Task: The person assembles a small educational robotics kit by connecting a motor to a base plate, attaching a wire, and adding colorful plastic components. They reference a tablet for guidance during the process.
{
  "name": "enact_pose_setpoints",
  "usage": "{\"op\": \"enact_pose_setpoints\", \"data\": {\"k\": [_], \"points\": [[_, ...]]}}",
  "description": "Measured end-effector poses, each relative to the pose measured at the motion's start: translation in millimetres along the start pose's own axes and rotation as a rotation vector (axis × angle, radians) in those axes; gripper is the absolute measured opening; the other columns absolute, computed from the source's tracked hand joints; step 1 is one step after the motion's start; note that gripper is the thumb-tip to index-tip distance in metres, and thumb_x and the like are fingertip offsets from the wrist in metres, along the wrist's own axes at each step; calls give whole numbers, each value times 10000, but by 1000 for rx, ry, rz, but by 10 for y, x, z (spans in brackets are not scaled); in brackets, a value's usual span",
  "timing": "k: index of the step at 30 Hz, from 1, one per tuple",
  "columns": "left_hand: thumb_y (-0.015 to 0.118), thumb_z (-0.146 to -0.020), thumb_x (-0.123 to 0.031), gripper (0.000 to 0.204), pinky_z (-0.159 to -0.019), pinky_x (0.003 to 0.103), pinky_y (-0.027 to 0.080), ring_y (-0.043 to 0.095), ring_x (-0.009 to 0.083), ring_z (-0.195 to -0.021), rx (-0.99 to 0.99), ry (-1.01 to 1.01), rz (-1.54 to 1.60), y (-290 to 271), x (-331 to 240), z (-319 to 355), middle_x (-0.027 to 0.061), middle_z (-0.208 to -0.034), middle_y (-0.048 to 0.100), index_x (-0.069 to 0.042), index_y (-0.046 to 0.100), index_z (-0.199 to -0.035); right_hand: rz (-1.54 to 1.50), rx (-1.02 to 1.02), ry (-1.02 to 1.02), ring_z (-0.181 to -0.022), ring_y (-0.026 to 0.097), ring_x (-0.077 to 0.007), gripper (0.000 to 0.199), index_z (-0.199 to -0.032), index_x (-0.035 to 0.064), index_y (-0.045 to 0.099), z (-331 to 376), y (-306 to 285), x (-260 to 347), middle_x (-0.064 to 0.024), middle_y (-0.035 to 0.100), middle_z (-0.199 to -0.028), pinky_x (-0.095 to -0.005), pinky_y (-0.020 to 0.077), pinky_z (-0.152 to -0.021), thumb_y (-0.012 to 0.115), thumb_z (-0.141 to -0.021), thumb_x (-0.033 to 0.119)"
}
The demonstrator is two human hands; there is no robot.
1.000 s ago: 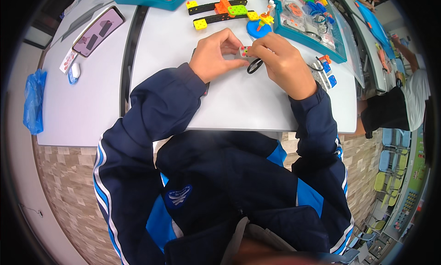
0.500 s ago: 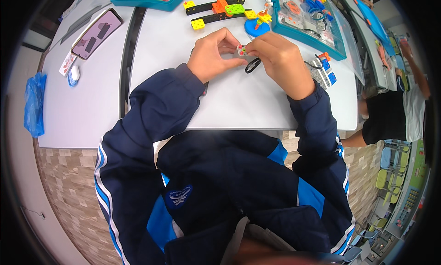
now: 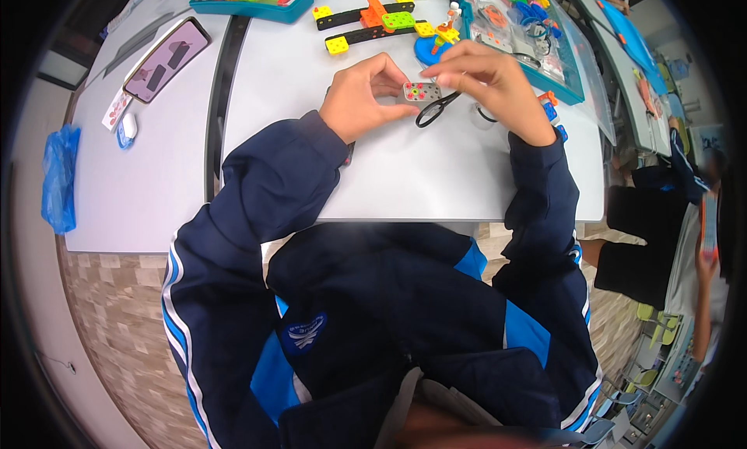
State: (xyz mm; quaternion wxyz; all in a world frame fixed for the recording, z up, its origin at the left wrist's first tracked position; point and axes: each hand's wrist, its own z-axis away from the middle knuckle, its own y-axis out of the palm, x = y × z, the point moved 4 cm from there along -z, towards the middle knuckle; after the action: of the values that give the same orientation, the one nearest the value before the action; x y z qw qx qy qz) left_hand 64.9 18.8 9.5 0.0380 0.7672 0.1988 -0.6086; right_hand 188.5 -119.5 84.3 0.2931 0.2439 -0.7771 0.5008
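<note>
Over the desk (image 3: 420,188), the left hand (image 3: 359,95) curls thumb and fingers around the near end of a grey block (image 3: 421,92), long axis running left-right. The right hand (image 3: 498,87), loosely bent, is nearer its right end; whether it pinches anything, I cannot tell. The black cable (image 3: 436,112) loops just below.

White tbl (image 3: 420,188) holds blk/orange/yel build (image 3: 375,15), blue disc pc (image 3: 426,54) & teal parts tray (image 3: 560,88), w/ 2nd teal tray (image 3: 272,10) bridging to L tbl (image 3: 144,192), which bears phone (image 3: 169,61).
</note>
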Motion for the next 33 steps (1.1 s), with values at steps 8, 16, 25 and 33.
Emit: {"op": "enact_pose_setpoints", "data": {"k": [8, 16, 25, 33], "points": [[842, -722, -81, 355, -919, 323, 548, 700, 193, -971, 38, 52, -99, 18, -29, 7, 102, -992, 700, -30, 558, -929, 405, -91, 320, -625, 669, -205, 285, -836, -19, 723, -40, 164, -483, -142, 689, -695, -308, 504, -598, 790, -787, 254], [812, -764, -61, 310, -946, 305, 515, 665, 134, -945, 173, -14, -167, -22, -97, 23, 75, -989, 687, -28, 588, -974, 201, -60, 239, -638, 637, -107, 126, -848, -39, 701, -18, 94, -269, -61, 675, -696, -229, 509, -617, 707, -792, 74], [815, -759, -104, 304, -824, 273, 534, 665, 129, -860, 161, 15, -179, -27, -110, 22, 60, -923, 690, -30, 602, -964, -338, -38, 99, -817, 637, -90, 224, -1103, -17, 640, 9, 164, -13, -56, 679, -961, -231, 489, -738, 676, -895, 57], [817, -757, -110, 304, -689, 254, 525, 653, 121, -789, 156, -8, -193, -36, -122, 31, 60, -909, 687, -32, 594, -948, 53, -90, -10, -814, 521, -88, 106, -817, 71, 671, 66, 207, 76, 1, 673, -932, -238, 357, -654, 739, -828, 151]]}}
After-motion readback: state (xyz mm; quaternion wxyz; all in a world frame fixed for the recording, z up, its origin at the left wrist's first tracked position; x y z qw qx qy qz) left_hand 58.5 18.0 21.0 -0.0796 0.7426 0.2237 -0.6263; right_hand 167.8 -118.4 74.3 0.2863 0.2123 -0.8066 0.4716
